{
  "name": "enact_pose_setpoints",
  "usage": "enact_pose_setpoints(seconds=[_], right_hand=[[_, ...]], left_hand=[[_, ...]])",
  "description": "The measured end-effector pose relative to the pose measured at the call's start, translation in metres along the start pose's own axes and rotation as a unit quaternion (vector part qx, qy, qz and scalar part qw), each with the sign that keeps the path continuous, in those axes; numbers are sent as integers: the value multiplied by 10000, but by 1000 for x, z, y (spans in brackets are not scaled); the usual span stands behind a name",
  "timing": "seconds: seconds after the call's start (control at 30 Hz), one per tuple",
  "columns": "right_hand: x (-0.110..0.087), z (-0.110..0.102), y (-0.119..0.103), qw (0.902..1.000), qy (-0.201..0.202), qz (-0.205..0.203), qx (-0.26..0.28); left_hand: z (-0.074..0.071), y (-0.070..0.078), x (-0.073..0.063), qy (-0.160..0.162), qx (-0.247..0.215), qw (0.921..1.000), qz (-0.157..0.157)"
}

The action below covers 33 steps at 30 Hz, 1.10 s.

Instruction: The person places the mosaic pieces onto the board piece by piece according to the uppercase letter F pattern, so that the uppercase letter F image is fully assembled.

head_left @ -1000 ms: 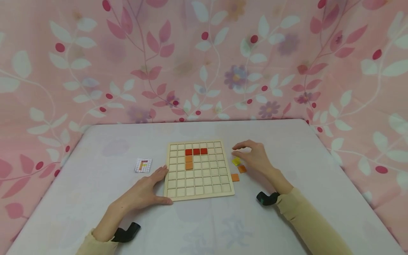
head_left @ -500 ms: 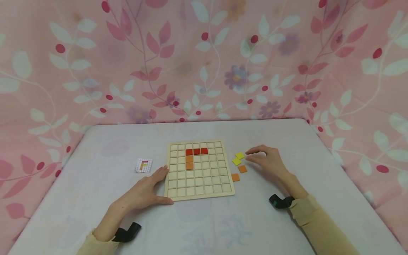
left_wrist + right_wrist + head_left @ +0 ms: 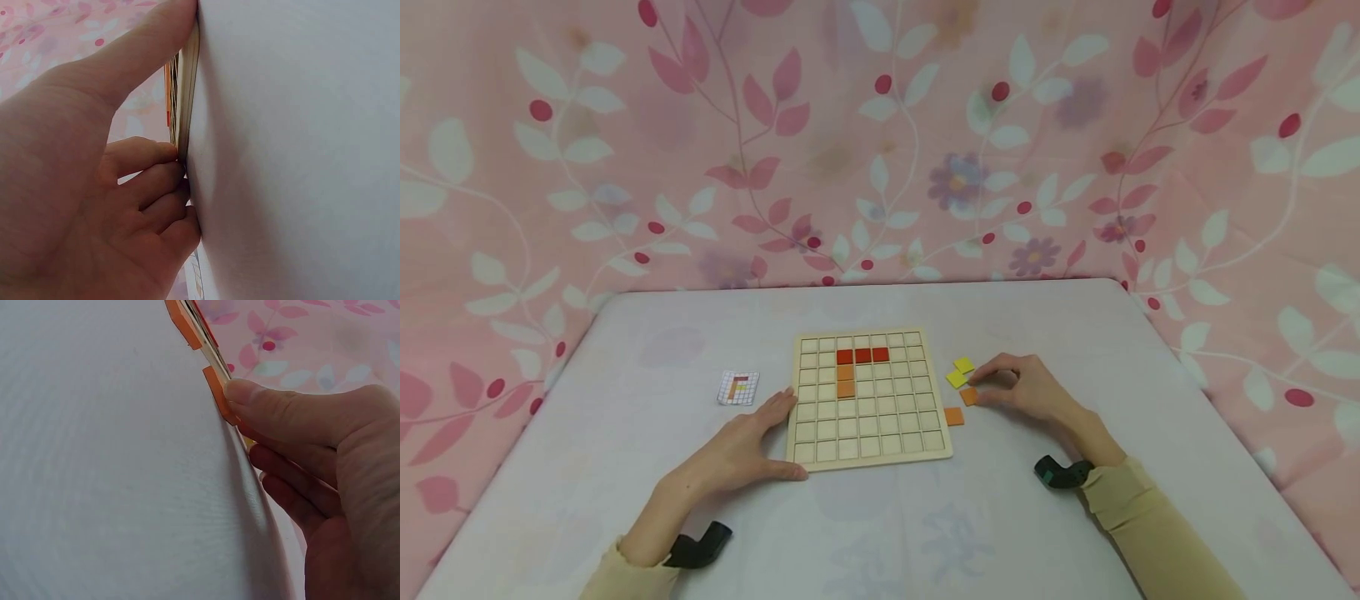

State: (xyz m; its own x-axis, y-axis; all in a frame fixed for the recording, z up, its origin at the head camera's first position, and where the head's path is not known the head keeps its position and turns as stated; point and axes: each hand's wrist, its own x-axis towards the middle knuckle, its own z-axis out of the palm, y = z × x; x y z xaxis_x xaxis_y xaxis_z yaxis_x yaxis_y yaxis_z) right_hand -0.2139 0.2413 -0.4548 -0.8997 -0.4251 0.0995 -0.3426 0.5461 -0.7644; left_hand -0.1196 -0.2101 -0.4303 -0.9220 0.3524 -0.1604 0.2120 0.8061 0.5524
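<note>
A square wooden grid board (image 3: pixel 895 429) lies on the table. Several red tiles (image 3: pixel 862 356) form a short row in its upper part, with orange tiles (image 3: pixel 846 388) running down below the left one. My left hand (image 3: pixel 737 442) rests at the board's lower left corner, thumb at the front edge and fingertips along the left edge. Right of the board, my right hand (image 3: pixel 1030 387) has thumb and index finger at a loose orange tile (image 3: pixel 968 397), pinching its edges. In the right wrist view, the thumb overlaps this orange tile (image 3: pixel 219 394).
Two yellow tiles (image 3: pixel 957 379) lie just beyond the pinched tile. Another orange tile (image 3: pixel 954 416) sits right against the board's right edge. A small card (image 3: pixel 738 388) printed with a coloured grid pattern lies left of the board. A floral curtain (image 3: pixel 880 167) hangs behind the table.
My right hand let go of a yellow tile beside the other yellow one, drew back to the right, then came down to the orange tile. My left hand stayed at the board.
</note>
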Motion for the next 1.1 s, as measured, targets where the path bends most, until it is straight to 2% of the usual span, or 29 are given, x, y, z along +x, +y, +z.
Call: enact_pose_setpoints(seconds=[0.17,0.37,0.6,0.9,1.1], right_hand=[[0,0,2,9998,-72,-165,-57],[0,1,2,9996,45,-226,-143],[0,2,5,9982,164,-541,-209],[0,3,2,9976,256,-558,-334],[0,3,0,9975,287,-628,-170]], left_hand=[[0,0,0,19,28,10000,39],[0,1,0,-24,-27,10000,31],[-1,0,0,-86,-99,9999,25],[-1,0,0,-131,-141,9998,-54],[-1,0,0,-109,-98,9999,-46]])
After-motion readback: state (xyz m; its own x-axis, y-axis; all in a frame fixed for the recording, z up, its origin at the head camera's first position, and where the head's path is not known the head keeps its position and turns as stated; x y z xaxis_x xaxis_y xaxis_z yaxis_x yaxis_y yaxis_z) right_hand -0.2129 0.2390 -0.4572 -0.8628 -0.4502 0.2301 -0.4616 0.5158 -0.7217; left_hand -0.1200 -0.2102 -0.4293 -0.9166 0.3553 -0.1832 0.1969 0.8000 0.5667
